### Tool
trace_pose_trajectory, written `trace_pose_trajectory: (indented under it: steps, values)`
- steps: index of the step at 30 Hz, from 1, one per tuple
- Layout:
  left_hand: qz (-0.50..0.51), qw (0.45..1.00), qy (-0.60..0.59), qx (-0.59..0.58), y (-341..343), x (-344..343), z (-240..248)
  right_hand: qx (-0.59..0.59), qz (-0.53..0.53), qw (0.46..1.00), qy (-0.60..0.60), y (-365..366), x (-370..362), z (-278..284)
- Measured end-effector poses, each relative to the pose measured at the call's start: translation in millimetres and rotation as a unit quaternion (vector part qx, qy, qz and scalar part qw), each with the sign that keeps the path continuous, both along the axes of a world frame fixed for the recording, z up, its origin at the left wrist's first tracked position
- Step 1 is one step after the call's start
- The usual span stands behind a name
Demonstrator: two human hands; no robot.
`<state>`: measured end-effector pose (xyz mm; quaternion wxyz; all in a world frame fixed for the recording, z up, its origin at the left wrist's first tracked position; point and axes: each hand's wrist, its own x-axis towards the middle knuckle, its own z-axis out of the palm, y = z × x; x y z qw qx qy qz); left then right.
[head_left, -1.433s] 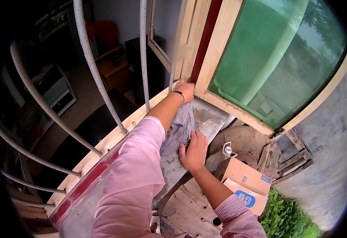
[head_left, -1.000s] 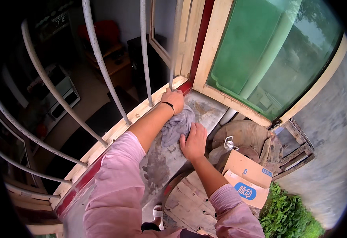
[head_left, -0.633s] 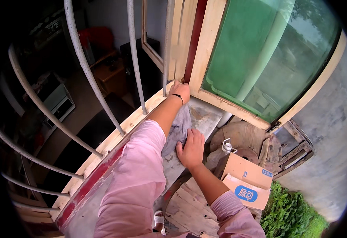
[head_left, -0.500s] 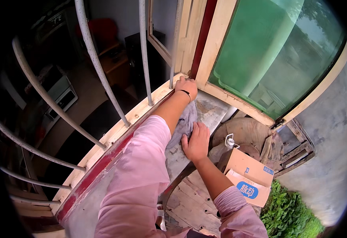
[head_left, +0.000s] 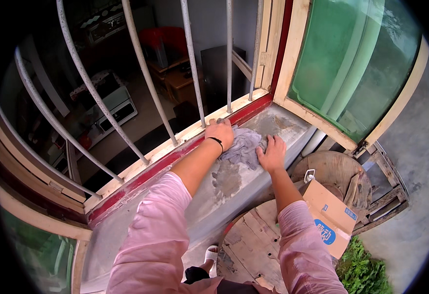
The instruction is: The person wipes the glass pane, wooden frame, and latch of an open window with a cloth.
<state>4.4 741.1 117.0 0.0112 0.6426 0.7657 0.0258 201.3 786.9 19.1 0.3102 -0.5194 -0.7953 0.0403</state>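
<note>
Cloth (head_left: pixel 245 147) crumpled on sill (head_left: pixel 209 203), centre of frame | my left hand (head_left: pixel 219 133) at its left, grip unclear; my right hand (head_left: pixel 273 153) loosely spread at its right | I'd best press it flat, evenly.

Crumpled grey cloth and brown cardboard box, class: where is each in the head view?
Crumpled grey cloth (head_left: pixel 244 147), head view: on its bunched middle.
Brown cardboard box (head_left: pixel 330 212), head view: on its upper panel.

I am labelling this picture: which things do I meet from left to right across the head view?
Lower-left window sash, left hand, greyish-purple cloth, right hand, cardboard box, slatted wooden frame.
</note>
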Motion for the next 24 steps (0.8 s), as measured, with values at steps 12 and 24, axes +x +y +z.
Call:
trace_pose_trajectory:
  steps: [12, 24]
  values:
    - [0.194, 0.979, 0.027, -0.054, -201.4, -74.7, -0.3, -0.252, 0.063, 0.918, 0.299, -210.6, 191.6, 4.3]
    - [0.091, 0.725, -0.533, 0.427, -378.4, -48.1, -23.0, -0.321, 0.198, 0.845, 0.379, -347.2, 93.8, -26.7]
